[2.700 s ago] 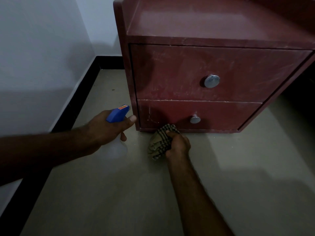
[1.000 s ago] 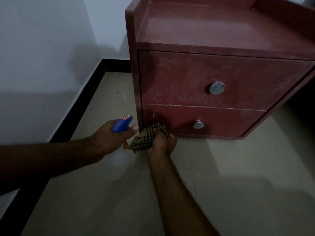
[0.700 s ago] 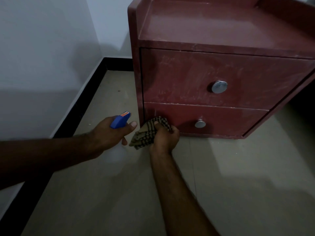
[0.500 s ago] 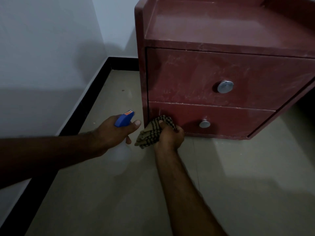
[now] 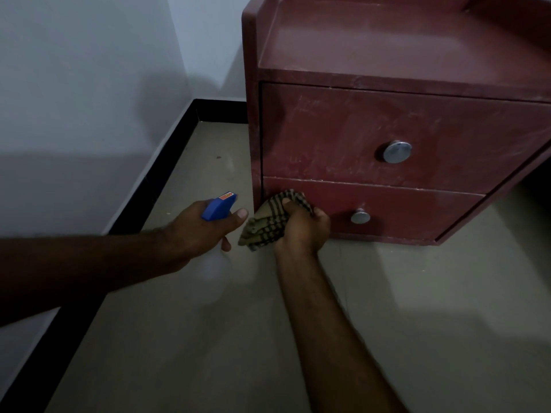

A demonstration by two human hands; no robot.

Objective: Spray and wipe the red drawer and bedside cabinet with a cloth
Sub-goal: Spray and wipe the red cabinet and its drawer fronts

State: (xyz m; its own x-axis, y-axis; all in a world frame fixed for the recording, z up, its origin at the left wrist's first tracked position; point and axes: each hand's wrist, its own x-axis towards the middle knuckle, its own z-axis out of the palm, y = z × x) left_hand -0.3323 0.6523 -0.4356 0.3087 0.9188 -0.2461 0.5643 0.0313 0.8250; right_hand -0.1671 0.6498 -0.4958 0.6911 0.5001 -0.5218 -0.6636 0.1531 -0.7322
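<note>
**As the cloth meets the lower drawer, the spray bottle is held just beside the cabinet**

Where the beige floor [image 5: 208, 338] runs up to a pale wall [image 5: 74, 84] edged with black skirting [image 5: 155, 180], a dull red wooden bedside cabinet [image 5: 387, 40] stands on that floor. Its wide upper drawer [image 5: 328, 135] and its shallower red lower drawer [image 5: 402, 210] both sit flush in the cabinet's front, streaked with pale scuffs. In front of the cabinet's lower left corner, the left hand [image 5: 196, 231] has its fingers wrapped round a translucent spray bottle with a blue trigger head [image 5: 217, 207], the nozzle pointing toward the cabinet's side. The right hand [image 5: 301, 231] has its fingers clenched on a bunched tan cloth with dark checks [image 5: 265, 225], pressing it against the left end of the lower drawer's front. Each drawer carries a round silver metal knob, the upper knob [image 5: 397, 152] larger than the lower knob [image 5: 360, 217], which lies just right of the right hand.
</note>
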